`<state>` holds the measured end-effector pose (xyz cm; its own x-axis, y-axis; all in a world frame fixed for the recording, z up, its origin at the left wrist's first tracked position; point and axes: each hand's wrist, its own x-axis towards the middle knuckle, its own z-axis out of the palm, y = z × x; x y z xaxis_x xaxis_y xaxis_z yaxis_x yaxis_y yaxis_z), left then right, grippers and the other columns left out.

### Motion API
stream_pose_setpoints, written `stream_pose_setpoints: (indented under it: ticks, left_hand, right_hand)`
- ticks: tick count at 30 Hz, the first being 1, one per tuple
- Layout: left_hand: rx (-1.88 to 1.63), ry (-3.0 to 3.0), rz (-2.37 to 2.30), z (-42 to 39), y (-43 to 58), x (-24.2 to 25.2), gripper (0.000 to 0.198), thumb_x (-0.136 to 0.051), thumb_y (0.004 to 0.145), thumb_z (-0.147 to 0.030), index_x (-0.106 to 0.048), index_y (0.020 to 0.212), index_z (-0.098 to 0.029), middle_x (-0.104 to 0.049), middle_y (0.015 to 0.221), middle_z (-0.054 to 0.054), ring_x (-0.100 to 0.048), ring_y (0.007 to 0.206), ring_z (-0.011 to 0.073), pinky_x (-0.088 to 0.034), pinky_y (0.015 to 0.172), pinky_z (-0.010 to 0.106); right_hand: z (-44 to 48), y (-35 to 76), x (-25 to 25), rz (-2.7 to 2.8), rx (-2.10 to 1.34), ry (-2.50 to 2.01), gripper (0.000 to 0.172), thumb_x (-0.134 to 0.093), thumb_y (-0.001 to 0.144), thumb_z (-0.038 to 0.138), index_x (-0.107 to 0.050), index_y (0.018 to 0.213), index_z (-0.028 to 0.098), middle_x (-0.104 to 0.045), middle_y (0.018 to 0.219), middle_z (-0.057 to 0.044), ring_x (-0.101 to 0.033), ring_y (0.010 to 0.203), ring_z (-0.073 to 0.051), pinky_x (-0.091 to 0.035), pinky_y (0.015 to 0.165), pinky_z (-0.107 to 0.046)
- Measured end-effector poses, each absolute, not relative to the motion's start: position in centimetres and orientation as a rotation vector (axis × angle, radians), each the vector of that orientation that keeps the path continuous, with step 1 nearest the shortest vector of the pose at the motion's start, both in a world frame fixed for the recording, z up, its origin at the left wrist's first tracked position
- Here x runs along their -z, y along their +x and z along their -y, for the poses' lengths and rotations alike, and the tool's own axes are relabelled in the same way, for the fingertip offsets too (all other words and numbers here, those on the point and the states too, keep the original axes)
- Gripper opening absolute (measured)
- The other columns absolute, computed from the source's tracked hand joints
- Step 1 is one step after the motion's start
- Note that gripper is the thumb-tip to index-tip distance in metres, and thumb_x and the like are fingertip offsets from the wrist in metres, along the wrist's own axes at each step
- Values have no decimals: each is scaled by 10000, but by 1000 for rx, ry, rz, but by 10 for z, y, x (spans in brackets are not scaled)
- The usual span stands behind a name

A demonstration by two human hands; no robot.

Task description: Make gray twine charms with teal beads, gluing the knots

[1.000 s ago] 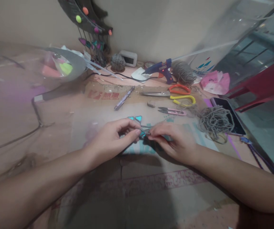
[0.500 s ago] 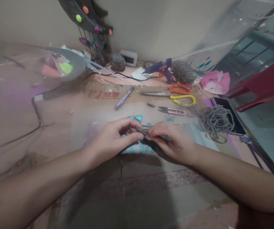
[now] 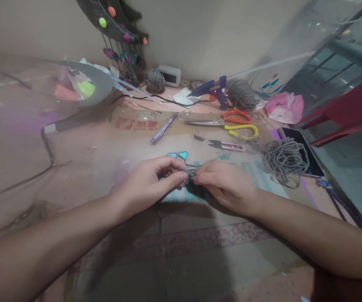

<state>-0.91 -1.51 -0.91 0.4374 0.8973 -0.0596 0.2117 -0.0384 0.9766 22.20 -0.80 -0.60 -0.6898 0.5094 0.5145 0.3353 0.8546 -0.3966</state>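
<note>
My left hand (image 3: 152, 178) pinches a small piece with grey yarn (image 3: 187, 171) on it between thumb and fingers, over the middle of the board. Close against it, my right hand (image 3: 227, 180) has its fingertips pressed together on the yarn at the piece's right side. The exact shape of the piece is hidden by the fingers. Just beyond the left fingertips lie two small turquoise pieces with dark edges (image 3: 182, 155). Beyond my right hand are pink thread snips (image 3: 227, 145), and a loose heap of grey yarn (image 3: 284, 159) sits to its right.
Behind the hands lie a pen (image 3: 164, 128), orange-and-yellow scissors (image 3: 240, 123) and a blue glue gun (image 3: 210, 90). A phone (image 3: 313, 161) is partly under the yarn heap. A grey yarn ball (image 3: 155, 80) stands by the wall, below a hanging dark crescent ornament (image 3: 114, 21). Cardboard (image 3: 168, 264) covers the table.
My right fingertips have drawn slightly apart from the left thumb and curled more. The left hand keeps its pinch almost in place. Objects on the table stay where they were.
</note>
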Motion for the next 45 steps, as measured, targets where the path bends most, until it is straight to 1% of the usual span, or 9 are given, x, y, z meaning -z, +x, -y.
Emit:
stream_pose_setpoints:
  ticks: [12, 15, 19, 22, 27, 32, 35, 38, 45]
  left_hand:
    - [-721, 1566, -985, 15, -8, 6, 186, -607, 940, -352, -678, 895, -187, -710, 749, -9, -618, 711, 135, -461, 681, 246]
    - [-707, 1569, -984, 14, -9, 7, 171, -613, 942, -345, -679, 910, -191, -714, 763, -18, -614, 717, 123, -458, 684, 234]
    - [-706, 1527, -970, 14, -8, 7, 148, -626, 937, -335, -664, 947, -192, -721, 769, -24, -616, 707, 113, -456, 655, 219]
    - [-708, 1503, -955, 15, -7, 6, 137, -627, 932, -322, -654, 958, -190, -724, 767, -23, -627, 700, 111, -454, 632, 211]
    - [-698, 1496, -949, 17, -6, 3, 122, -633, 923, -309, -659, 947, -192, -732, 769, -22, -642, 709, 108, -457, 632, 200]
    - [-697, 1519, -953, 18, -6, 7, 120, -674, 900, -321, -677, 936, -207, -734, 807, -30, -640, 735, 105, -462, 662, 198]
    - [-703, 1519, -988, 18, -6, 6, 177, -715, 859, -338, -669, 971, -208, -725, 822, -26, -637, 732, 116, -462, 642, 207]
    - [-705, 1548, -1036, 19, -5, 3, 235, -704, 859, -387, -665, 1003, -204, -720, 833, -11, -637, 731, 130, -474, 645, 225]
    - [-713, 1614, -1094, 21, -3, 0, 220, -687, 853, -382, -681, 974, -198, -722, 897, 4, -649, 774, 141, -505, 696, 239]
  right_hand:
    - [8, 223, 5, 2400, -314, -587, 251, -441, 1011, 133, -676, 1055, 210, -774, 959, -88, -729, 882, -159, -580, 780, -280]
    - [7, 222, 2, 2416, -304, -611, 221, -467, 1006, 130, -679, 1002, 192, -777, 903, -75, -734, 844, -151, -572, 746, -258]
    - [10, 219, 0, 2334, -368, -701, 84, -635, 966, 244, -653, 911, 183, -767, 826, -58, -731, 761, -154, -568, 696, -245]
    - [11, 217, 1, 2263, -387, -724, 174, -688, 939, 312, -637, 1037, 178, -777, 909, -73, -745, 815, -173, -580, 737, -271]
    - [12, 214, 6, 2217, -400, -738, 220, -672, 944, 233, -601, 1149, 191, -772, 1040, -73, -747, 946, -174, -583, 833, -276]
    - [13, 212, 5, 2172, -430, -755, 237, -674, 938, 212, -609, 1166, 209, -772, 1009, -54, -752, 868, -157, -599, 781, -260]
    - [13, 212, 4, 2172, -439, -761, 238, -670, 939, 196, -610, 1169, 213, -774, 996, -48, -754, 842, -148, -602, 771, -251]
    - [12, 211, 5, 2187, -413, -756, 216, -661, 945, 198, -611, 1154, 214, -778, 1018, -57, -759, 893, -159, -603, 797, -263]
    - [11, 209, 4, 2239, -418, -728, 183, -624, 962, 176, -611, 1142, 206, -784, 1071, -73, -756, 992, -170, -600, 867, -281]
